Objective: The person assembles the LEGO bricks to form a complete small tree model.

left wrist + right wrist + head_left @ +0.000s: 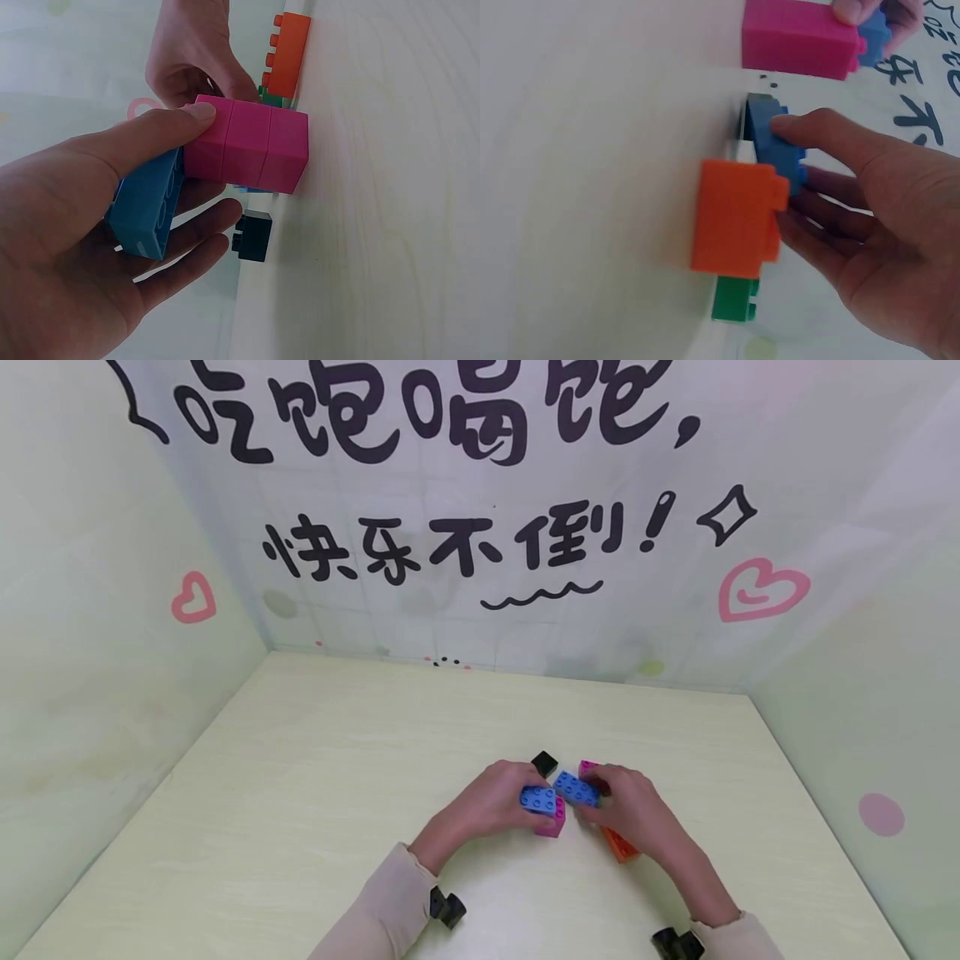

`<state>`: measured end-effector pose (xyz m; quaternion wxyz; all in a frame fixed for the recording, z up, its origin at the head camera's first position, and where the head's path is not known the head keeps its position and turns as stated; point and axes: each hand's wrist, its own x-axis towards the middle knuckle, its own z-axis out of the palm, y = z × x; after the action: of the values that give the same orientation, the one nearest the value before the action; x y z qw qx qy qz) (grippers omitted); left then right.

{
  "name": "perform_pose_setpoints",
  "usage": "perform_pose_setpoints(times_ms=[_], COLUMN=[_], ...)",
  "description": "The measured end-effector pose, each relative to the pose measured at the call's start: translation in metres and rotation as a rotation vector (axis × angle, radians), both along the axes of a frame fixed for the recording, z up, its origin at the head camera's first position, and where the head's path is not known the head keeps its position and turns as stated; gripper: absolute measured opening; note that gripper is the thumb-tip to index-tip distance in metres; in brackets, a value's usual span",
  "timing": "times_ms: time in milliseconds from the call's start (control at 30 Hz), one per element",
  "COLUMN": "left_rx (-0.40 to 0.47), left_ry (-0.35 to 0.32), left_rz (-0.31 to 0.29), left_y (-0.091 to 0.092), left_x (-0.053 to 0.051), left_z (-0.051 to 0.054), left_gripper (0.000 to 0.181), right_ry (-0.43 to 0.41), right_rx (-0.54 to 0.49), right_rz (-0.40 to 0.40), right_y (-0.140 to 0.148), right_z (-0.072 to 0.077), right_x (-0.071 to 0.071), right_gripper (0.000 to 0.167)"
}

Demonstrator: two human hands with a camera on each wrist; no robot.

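Note:
My left hand (491, 799) pinches a pink block (551, 825) together with a light blue brick (538, 799). The left wrist view shows the thumb on the pink block (246, 142), which has seams across it, and the blue brick (146, 206) tilted beside it over the fingers. My right hand (637, 810) grips another blue brick (576, 787); in the right wrist view the thumb presses one side of this brick (774, 142). An orange brick (620, 845) lies below the right hand, and a pink brick (590, 767) is partly hidden behind its fingers.
A small black brick (544, 764) stands on the pale table (300, 793), just beyond the left hand. A green brick (735, 298) is near the orange brick (731, 217). Printed walls enclose the table at the back, left and right.

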<state>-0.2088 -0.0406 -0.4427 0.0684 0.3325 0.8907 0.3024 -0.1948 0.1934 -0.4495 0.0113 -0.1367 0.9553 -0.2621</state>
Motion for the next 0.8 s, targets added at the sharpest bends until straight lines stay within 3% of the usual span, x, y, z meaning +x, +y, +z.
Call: perform_pose_setpoints(times_ms=[200,333,533,800], left_rx=[-0.002,0.002,0.038,0.061], left_ry=[-0.015,-0.024,-0.015,-0.027], left_rz=[0.007,0.011,-0.007,-0.013], left_y=[0.001,0.001,0.001,0.000], left_x=[-0.001,-0.001,-0.002,-0.002], left_z=[-0.001,-0.001,-0.003,-0.002], left_gripper=[0.045,0.045,0.041,0.040], right_ry=[0.008,-0.051,-0.123,-0.138], right_rx=[-0.211,-0.312,-0.372,-0.388], right_rz=[0.083,0.191,0.325,0.369], right_y=[0.020,0.033,0.037,0.035], right_z=[0.015,0.025,0.029,0.026], right_x=[0.001,0.002,0.002,0.002], right_gripper=[0.044,0.041,0.037,0.036])
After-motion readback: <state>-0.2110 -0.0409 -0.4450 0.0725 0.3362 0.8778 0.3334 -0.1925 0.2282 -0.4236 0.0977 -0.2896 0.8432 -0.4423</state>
